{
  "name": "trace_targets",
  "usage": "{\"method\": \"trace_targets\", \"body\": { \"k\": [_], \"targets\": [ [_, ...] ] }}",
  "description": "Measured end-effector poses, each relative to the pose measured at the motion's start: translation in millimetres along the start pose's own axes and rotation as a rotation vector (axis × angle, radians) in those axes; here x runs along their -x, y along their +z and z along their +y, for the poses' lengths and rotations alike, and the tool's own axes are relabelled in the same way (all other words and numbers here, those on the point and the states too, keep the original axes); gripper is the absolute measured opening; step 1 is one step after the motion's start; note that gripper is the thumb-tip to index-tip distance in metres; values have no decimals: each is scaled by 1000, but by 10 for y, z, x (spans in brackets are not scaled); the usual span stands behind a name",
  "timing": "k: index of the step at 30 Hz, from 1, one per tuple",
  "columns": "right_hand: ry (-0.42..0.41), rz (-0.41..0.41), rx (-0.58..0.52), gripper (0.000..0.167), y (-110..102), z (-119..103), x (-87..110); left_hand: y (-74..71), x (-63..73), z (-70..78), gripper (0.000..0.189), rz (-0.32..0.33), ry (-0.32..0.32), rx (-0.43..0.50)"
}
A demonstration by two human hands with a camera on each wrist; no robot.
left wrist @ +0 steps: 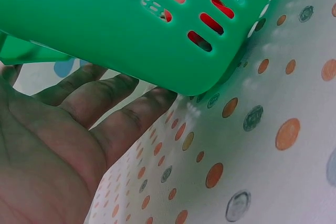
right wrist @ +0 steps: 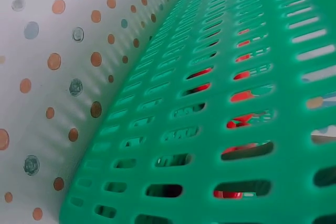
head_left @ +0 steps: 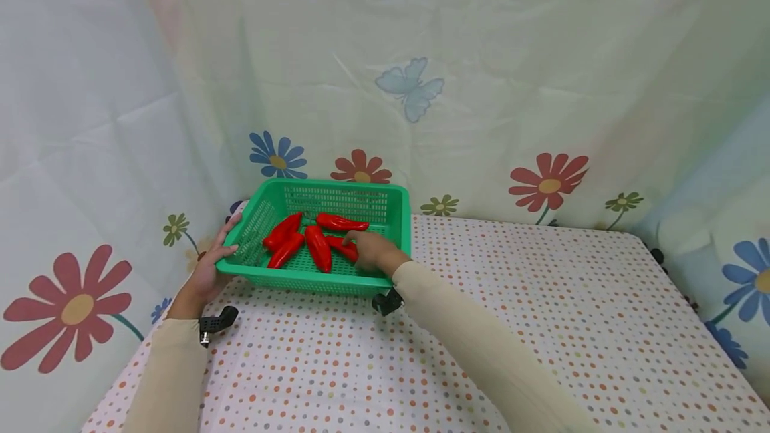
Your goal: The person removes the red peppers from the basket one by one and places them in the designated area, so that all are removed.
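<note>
1. The tabletop (head_left: 481, 313) wears a white cloth scattered with orange, grey and yellowish dots.
2. Pale hangings (head_left: 481, 39) rise behind its back edge and along both sides, printed with red, blue and green-petalled flowers; a blue butterfly (head_left: 413, 89) shows behind.
3. Near the tabletop's back-left corner stands a green slotted basket (head_left: 325, 282), rectangular, with a solid rim.
4. Inside, towards its left and middle, lie red peppers (head_left: 317, 248), at least five visible: glossy, elongated, tapering, pointing different ways.
5. The left hand (head_left: 210, 272) touches the basket's front-left corner, its fingers fairly straight and spread against the outside.
6. The right hand (head_left: 374, 251) reaches over the front rim near the right corner, at the rightmost pepper; its fingertips are partly hidden, so I cannot tell whether they pinch it.
7. Both arms wear beige sleeves (head_left: 469, 339).
</note>
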State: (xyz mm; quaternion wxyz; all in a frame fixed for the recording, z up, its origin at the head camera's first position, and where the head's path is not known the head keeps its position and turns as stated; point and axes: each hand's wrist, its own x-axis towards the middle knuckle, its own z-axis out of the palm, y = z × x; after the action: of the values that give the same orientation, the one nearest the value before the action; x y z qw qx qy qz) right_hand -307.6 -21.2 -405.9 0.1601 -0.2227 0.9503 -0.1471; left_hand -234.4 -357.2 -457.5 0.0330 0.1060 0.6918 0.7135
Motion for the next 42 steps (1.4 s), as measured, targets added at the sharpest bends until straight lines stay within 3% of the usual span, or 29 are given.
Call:
{"method": "trace_targets", "body": {
  "k": [12,24,42],
  "targets": [
    [-51,-35,-28,49,31,-5,6,40,26,42,60,25,-16,-30],
    [-52,32,-68,44,32,0,32,30,28,7,59,4,8,-28],
    [-80,135,-120,50,19,16,40,24,21,26,60,26,-22,-56]
  ]
}}
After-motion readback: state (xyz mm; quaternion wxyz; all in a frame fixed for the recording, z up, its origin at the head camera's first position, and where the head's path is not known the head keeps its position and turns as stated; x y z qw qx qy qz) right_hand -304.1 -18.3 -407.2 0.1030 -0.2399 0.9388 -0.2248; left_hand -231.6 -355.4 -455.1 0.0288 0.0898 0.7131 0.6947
